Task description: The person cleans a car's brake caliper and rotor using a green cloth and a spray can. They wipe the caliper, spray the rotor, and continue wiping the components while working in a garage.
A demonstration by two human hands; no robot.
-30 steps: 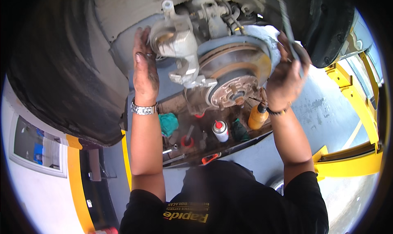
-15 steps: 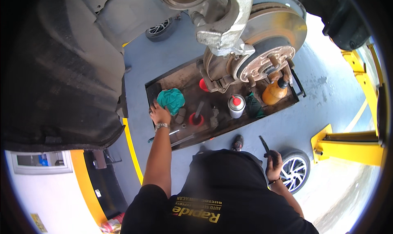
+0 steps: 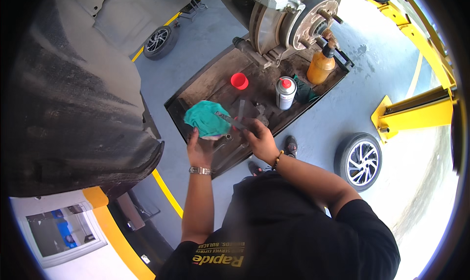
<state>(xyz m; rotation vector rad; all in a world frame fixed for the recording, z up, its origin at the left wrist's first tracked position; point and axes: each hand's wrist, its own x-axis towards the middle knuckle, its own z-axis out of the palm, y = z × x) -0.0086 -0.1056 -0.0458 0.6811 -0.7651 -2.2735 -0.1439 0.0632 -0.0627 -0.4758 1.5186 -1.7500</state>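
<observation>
Garage floor, tool tray below raised brake disc. Green rag gripped by left hand; slim metal tool pinched by right hand. Spray can, red cap, orange bottle nearby.

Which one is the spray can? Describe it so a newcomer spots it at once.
Start at the brake disc of the raised car, then drop to the dark tray on the floor below it. The spray can stands upright near the tray's middle, left of the orange bottle. It alone is a silvery cylinder with a red cap; the loose red cap nearby sits by itself.
</observation>
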